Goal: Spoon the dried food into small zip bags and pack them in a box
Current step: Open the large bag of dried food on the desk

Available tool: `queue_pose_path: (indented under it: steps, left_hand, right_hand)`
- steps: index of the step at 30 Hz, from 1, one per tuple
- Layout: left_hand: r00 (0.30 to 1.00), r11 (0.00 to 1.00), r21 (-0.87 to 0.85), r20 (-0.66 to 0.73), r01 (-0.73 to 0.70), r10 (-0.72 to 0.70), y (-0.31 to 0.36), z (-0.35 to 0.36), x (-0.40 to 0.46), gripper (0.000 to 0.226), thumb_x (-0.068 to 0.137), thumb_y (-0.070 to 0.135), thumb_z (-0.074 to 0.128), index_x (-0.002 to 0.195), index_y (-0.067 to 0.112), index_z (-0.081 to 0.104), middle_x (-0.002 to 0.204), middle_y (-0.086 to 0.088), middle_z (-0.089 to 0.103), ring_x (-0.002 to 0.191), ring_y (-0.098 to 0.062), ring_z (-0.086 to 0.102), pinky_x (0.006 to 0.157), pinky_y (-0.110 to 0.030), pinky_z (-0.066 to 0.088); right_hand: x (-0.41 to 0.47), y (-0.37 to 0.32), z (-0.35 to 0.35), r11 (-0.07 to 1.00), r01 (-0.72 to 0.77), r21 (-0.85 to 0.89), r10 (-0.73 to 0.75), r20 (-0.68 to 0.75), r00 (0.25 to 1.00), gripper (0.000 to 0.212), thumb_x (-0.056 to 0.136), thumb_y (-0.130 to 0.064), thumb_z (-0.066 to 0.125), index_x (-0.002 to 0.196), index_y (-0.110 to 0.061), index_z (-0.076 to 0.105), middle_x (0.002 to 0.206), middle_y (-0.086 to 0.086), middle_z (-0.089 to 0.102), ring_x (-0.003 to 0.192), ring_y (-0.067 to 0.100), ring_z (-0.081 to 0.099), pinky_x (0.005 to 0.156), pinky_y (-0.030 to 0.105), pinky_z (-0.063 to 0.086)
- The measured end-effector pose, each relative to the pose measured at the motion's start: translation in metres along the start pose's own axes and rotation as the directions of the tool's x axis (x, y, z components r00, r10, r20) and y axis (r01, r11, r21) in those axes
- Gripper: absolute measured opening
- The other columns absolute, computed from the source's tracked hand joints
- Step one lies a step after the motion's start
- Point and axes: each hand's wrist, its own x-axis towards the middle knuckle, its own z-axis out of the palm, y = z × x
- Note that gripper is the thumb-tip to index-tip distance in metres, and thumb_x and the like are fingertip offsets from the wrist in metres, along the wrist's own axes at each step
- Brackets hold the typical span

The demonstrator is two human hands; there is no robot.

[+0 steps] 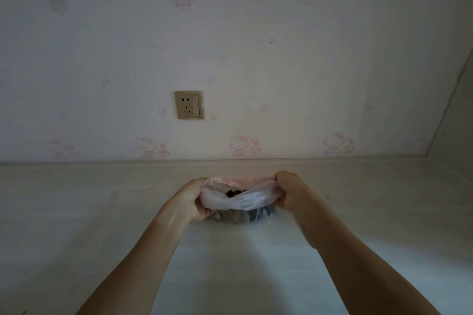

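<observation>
**Still at the start: opening the bulk bag**

Plainly, the person is on the first step, getting at the dried food before any spooning can begin.

At the left, the left hand (190,201) has its fingers curled round the left side of the bag (243,199), gripping a bunch of the thin plastic. The bag sits on the worktop (76,212) toward its back edge, roughly midway along, just short of the wall (256,59). Its mouth is pulled wide between the two hands, and dark food (233,193) shows through the opening and through the clear lower part. At the right, the right hand (288,193) likewise clutches the bag's right side with curled fingers.

No spoon, zip bags or box can be seen in this view, so by the look of things nothing has been portioned yet.

The next move probably calls for rolling or folding the rim down so the mouth stays open unaided. That would free one hand for a spoon and the other for a zip bag. The film looks limp, so it may slump shut once released.

On the wall behind, left of the bag, is a socket (189,105).
</observation>
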Motion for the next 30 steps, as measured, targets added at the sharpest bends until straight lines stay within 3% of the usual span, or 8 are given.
queue_pose_path:
  steps: [3,7,10,12,17,21,25,30]
  left_hand:
    - [0.999,0.998,0.059,0.031,-0.037,0.035,-0.002,-0.006,0.0,0.026,0.104,0.031,0.059,0.104,0.006,0.067,0.09,-0.015,0.074,0.08,-0.028,0.068,0.062,-0.036,0.057]
    - [0.978,0.924,0.324,0.016,-0.201,0.207,-0.005,-0.024,-0.005,0.055,0.099,0.055,0.062,0.119,0.005,0.069,0.111,-0.018,0.076,0.094,-0.033,0.075,0.075,-0.043,0.063]
    - [0.943,0.775,0.572,-0.009,-0.269,0.333,-0.009,-0.036,-0.017,0.061,0.092,0.066,0.064,0.105,0.006,0.071,0.093,-0.011,0.076,0.07,-0.023,0.075,0.054,-0.032,0.059]
    - [0.945,0.749,0.61,0.002,-0.259,0.326,-0.014,-0.037,-0.023,0.056,0.092,0.061,0.067,0.098,0.006,0.069,0.084,-0.009,0.07,0.056,-0.018,0.07,0.048,-0.029,0.054]
    - [0.97,0.901,0.364,0.039,-0.238,0.241,-0.024,-0.036,-0.024,0.029,0.096,0.027,0.074,0.105,-0.001,0.073,0.073,-0.01,0.074,0.058,-0.019,0.071,0.05,-0.03,0.057]
    - [0.981,0.989,0.015,0.133,-0.144,0.141,-0.027,-0.038,-0.021,0.012,0.097,0.007,0.069,0.101,-0.005,0.068,0.078,-0.017,0.077,0.059,-0.023,0.075,0.049,-0.031,0.06]
    - [0.966,0.949,-0.316,0.252,0.019,0.065,-0.034,-0.04,-0.021,0.007,0.098,-0.003,0.06,0.1,-0.006,0.066,0.088,-0.023,0.077,0.072,-0.031,0.079,0.057,-0.04,0.065]
    - [0.951,0.86,-0.501,0.301,0.096,0.07,-0.044,-0.027,-0.023,0.021,0.103,-0.008,0.044,0.107,-0.009,0.064,0.09,-0.026,0.077,0.073,-0.034,0.079,0.062,-0.048,0.065]
  right_hand:
    - [0.0,0.001,-0.004,0.996,0.019,-0.089,-0.018,0.019,1.0,0.023,0.101,-0.006,0.045,0.112,0.009,0.059,0.106,0.025,0.067,0.099,0.039,0.066,0.093,0.053,0.057]
    - [-0.01,0.001,-0.024,0.851,0.171,-0.496,-0.211,-0.025,0.977,0.065,0.099,-0.057,0.054,0.111,0.006,0.064,0.08,0.019,0.073,0.055,0.025,0.069,0.051,0.029,0.054]
    - [-0.023,0.004,-0.036,0.591,0.199,-0.782,-0.323,-0.003,0.947,0.078,0.09,-0.077,0.047,0.087,-0.001,0.065,0.065,0.008,0.072,0.034,0.012,0.062,0.043,0.021,0.047]
    - [-0.029,0.01,-0.036,0.529,0.208,-0.823,-0.321,0.032,0.946,0.068,0.092,-0.073,0.05,0.081,-0.006,0.062,0.065,0.004,0.07,0.033,0.009,0.06,0.045,0.022,0.049]
    - [-0.039,0.022,-0.036,0.842,0.221,-0.491,-0.208,0.081,0.975,0.031,0.099,-0.022,0.063,0.101,0.008,0.069,0.073,0.01,0.07,0.045,0.015,0.06,0.045,0.026,0.044]
    - [-0.04,0.031,-0.038,0.984,0.134,-0.118,-0.12,0.124,0.985,0.019,0.102,-0.009,0.057,0.104,0.007,0.068,0.072,0.013,0.073,0.06,0.021,0.069,0.052,0.03,0.055]
    - [-0.039,0.041,-0.038,0.927,-0.02,0.374,-0.067,0.217,0.974,0.015,0.104,0.001,0.05,0.107,0.011,0.061,0.082,0.024,0.074,0.077,0.033,0.073,0.06,0.038,0.065]
    - [-0.04,0.047,-0.029,0.736,-0.145,0.661,-0.045,0.262,0.964,0.026,0.105,0.002,0.036,0.1,0.012,0.06,0.089,0.027,0.069,0.084,0.036,0.069,0.055,0.04,0.064]
